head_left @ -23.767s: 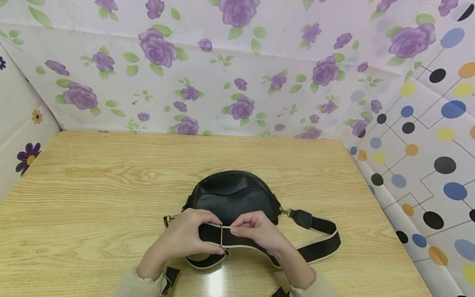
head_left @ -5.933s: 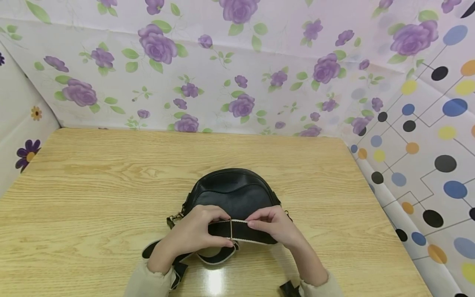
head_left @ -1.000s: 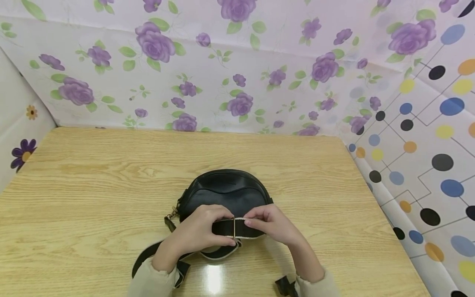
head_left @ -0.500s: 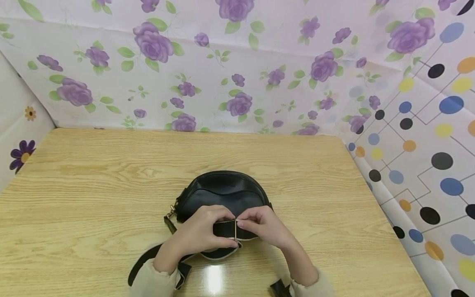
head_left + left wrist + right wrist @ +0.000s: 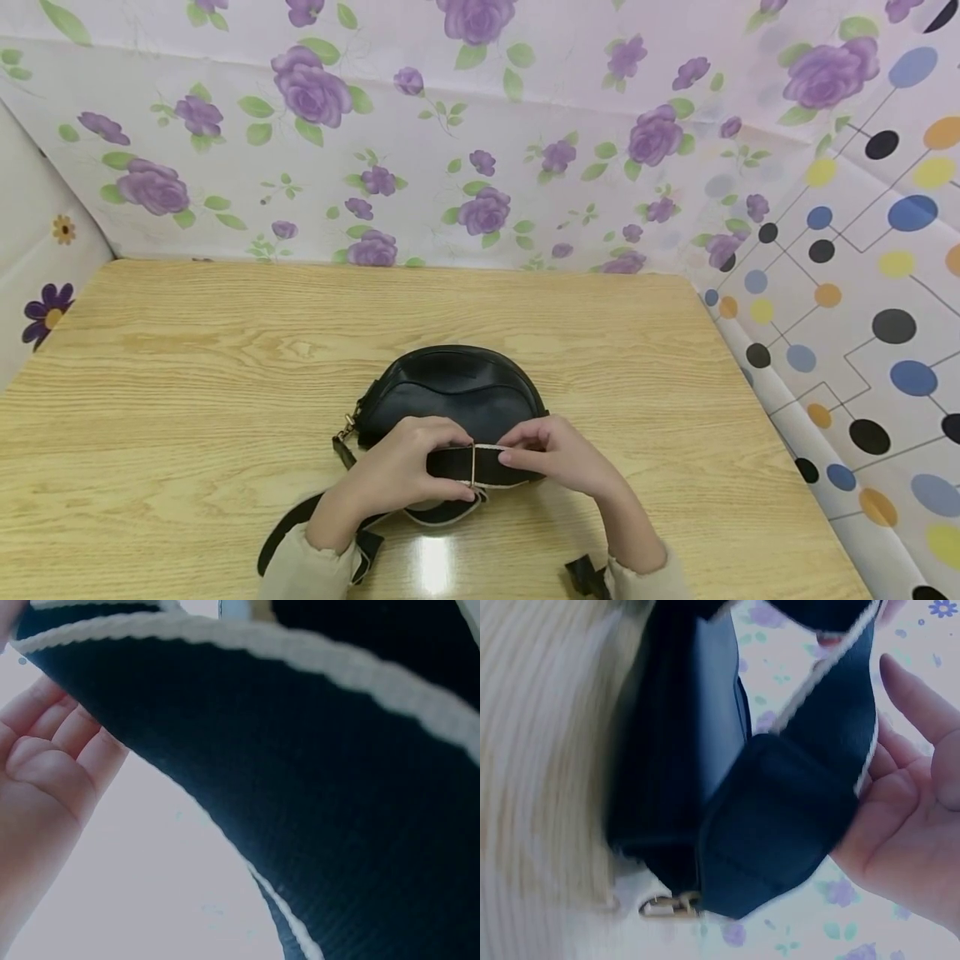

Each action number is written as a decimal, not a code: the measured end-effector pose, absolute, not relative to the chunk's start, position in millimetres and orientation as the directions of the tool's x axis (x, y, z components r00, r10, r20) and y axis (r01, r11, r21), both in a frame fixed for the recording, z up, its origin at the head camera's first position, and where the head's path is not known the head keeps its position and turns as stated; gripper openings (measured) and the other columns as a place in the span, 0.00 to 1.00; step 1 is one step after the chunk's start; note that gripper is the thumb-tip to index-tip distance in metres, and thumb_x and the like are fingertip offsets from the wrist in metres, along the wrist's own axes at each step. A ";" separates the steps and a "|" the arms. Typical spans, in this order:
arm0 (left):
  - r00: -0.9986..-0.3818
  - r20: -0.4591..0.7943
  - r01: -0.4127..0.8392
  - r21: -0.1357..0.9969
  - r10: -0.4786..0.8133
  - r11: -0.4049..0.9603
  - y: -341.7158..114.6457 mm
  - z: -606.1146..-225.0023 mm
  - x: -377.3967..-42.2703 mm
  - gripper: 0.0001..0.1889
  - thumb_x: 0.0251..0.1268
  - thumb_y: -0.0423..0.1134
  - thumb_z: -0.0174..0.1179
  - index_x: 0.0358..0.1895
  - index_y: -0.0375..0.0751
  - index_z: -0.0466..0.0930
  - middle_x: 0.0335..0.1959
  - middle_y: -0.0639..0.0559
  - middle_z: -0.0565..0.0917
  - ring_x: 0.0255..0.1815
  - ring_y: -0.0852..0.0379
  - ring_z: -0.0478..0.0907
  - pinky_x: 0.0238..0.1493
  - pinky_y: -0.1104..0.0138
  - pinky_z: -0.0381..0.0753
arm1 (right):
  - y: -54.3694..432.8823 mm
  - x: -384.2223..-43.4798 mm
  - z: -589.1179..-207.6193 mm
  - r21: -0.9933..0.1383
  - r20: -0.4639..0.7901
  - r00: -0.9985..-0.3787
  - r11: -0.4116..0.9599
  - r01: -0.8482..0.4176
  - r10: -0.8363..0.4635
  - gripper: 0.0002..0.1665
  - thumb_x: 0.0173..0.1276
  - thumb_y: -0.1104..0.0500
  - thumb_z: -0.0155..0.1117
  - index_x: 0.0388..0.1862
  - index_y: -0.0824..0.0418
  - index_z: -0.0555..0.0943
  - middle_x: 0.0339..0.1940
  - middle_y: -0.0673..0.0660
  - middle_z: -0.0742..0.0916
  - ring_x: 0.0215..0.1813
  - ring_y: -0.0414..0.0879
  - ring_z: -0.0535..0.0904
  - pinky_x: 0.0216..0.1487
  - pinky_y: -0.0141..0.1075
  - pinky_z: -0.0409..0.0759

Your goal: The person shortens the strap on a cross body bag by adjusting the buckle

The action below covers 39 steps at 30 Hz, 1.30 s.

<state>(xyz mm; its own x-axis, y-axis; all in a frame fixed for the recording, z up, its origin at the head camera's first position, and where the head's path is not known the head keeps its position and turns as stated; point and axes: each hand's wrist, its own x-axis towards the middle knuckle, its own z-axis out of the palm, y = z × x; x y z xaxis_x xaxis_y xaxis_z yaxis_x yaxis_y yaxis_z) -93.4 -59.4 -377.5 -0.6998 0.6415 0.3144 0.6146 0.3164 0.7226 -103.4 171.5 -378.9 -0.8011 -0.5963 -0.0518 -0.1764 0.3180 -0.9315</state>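
A black half-moon bag lies on the table, its wide black strap with white edging in front of it. My left hand holds the strap's metal slider between thumb and fingertips, one at each end. Just right of the slider, thumb and forefinger of my right hand pinch the strap's upper edge. In the left wrist view the strap fills most of the picture. The right wrist view shows the strap's leather end tab and a gold clasp beside the bag.
A loop of strap lies by my left sleeve. The wood-grain table meets a flowered sheet at the back and a dotted sheet on the right. Black wrist bands show near both sleeves.
Since the oldest frame the right-hand strap loop has drawn in, and a loop has grown at left. In the last half second my right hand has moved slightly right, away from the slider.
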 end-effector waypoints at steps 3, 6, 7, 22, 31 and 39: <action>-0.703 0.312 0.614 0.719 0.639 0.324 -59.7 -377.7 -93.5 0.20 0.43 0.46 0.70 0.39 0.37 0.79 0.36 0.55 0.80 0.37 0.62 0.75 0.39 0.69 0.74 | 173.7 -104.3 -379.6 -0.925 -0.028 -0.795 0.317 -0.209 -0.605 0.07 0.61 0.65 0.59 0.33 0.69 0.82 0.22 0.53 0.82 0.23 0.36 0.69 0.25 0.28 0.69; -0.705 0.312 0.612 0.721 0.637 0.325 -59.5 -377.1 -93.4 0.20 0.43 0.46 0.70 0.39 0.37 0.79 0.36 0.55 0.80 0.37 0.63 0.75 0.39 0.69 0.74 | 172.5 -104.7 -380.7 -0.919 0.008 -0.799 0.311 -0.242 -0.601 0.07 0.61 0.65 0.59 0.31 0.69 0.82 0.22 0.54 0.82 0.23 0.35 0.68 0.25 0.27 0.68; -0.706 0.312 0.611 0.722 0.636 0.324 -59.5 -376.8 -93.4 0.20 0.43 0.46 0.70 0.39 0.37 0.79 0.36 0.55 0.80 0.37 0.63 0.75 0.38 0.70 0.74 | 171.6 -104.6 -381.0 -0.918 0.017 -0.802 0.309 -0.249 -0.596 0.07 0.61 0.65 0.60 0.31 0.69 0.82 0.22 0.54 0.82 0.23 0.36 0.68 0.25 0.27 0.68; -0.695 0.324 0.620 0.722 0.642 0.307 -57.2 -377.1 -93.7 0.20 0.44 0.45 0.70 0.39 0.37 0.79 0.37 0.54 0.80 0.39 0.62 0.76 0.40 0.69 0.74 | 161.3 -101.2 -380.3 -0.902 0.069 -0.824 0.317 -0.292 -0.562 0.06 0.60 0.66 0.60 0.30 0.69 0.83 0.24 0.55 0.84 0.23 0.35 0.70 0.25 0.28 0.71; -0.698 0.331 0.624 0.716 0.635 0.313 -54.8 -377.4 -92.6 0.19 0.43 0.44 0.70 0.39 0.38 0.79 0.36 0.54 0.80 0.38 0.62 0.75 0.39 0.69 0.74 | 149.0 -97.7 -379.3 -0.905 0.107 -0.824 0.289 -0.313 -0.556 0.05 0.59 0.68 0.60 0.29 0.70 0.83 0.25 0.56 0.84 0.26 0.35 0.72 0.27 0.28 0.72; -0.700 0.310 0.617 0.717 0.643 0.326 -55.5 -378.0 -92.4 0.20 0.44 0.45 0.70 0.39 0.37 0.79 0.37 0.53 0.80 0.38 0.61 0.75 0.39 0.69 0.74 | 146.5 -97.2 -379.7 -0.896 0.067 -0.834 0.336 -0.292 -0.547 0.05 0.60 0.67 0.60 0.30 0.68 0.83 0.25 0.54 0.84 0.25 0.35 0.72 0.27 0.28 0.73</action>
